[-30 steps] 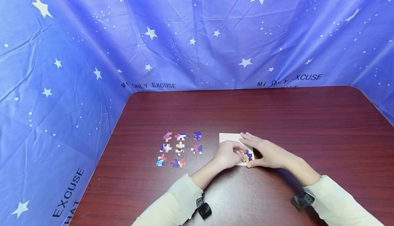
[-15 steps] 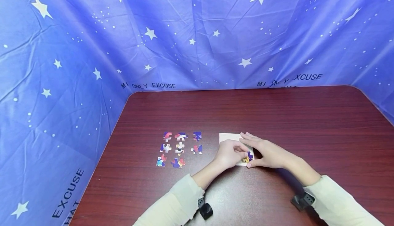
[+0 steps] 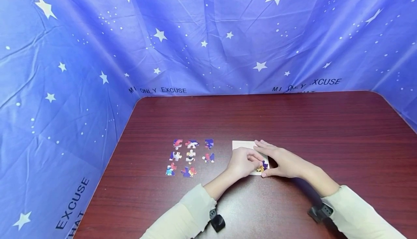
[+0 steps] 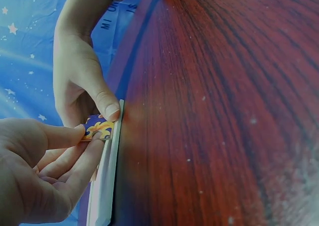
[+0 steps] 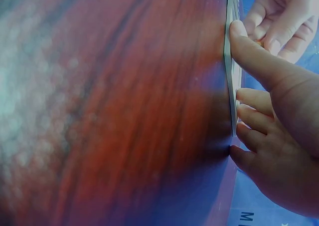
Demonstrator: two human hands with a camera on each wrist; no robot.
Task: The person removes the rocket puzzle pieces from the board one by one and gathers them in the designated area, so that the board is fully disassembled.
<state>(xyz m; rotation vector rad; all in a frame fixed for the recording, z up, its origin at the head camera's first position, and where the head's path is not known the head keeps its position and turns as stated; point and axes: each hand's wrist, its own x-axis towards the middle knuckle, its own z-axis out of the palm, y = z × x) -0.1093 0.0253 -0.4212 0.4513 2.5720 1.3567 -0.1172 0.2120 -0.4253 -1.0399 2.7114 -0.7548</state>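
Between thumb and fingers my left hand (image 3: 242, 163) pinches a purple and yellow jigsaw puzzle piece (image 4: 98, 128), held over the lower right corner of a white puzzle tray (image 3: 240, 144). In the left wrist view the piece is tilted against the tray's near edge. My right hand (image 3: 289, 162) steadies the tray from the right: the thumb (image 5: 239, 30) rests at its near edge, and the extended fingers lie along its right side and top. My left hand covers much of the tray, so whatever lies under it is hidden.
Several loose puzzle pieces (image 3: 190, 156) lie spread in rough rows on the dark red wooden table (image 3: 254, 118), left of the tray. A blue curtain (image 3: 208, 36) with white stars hangs behind the table and along its left side.
The piece in my left fingers has shifted slightly down toward the tray's lower right corner. My right hand and the loose pieces stay where they were.
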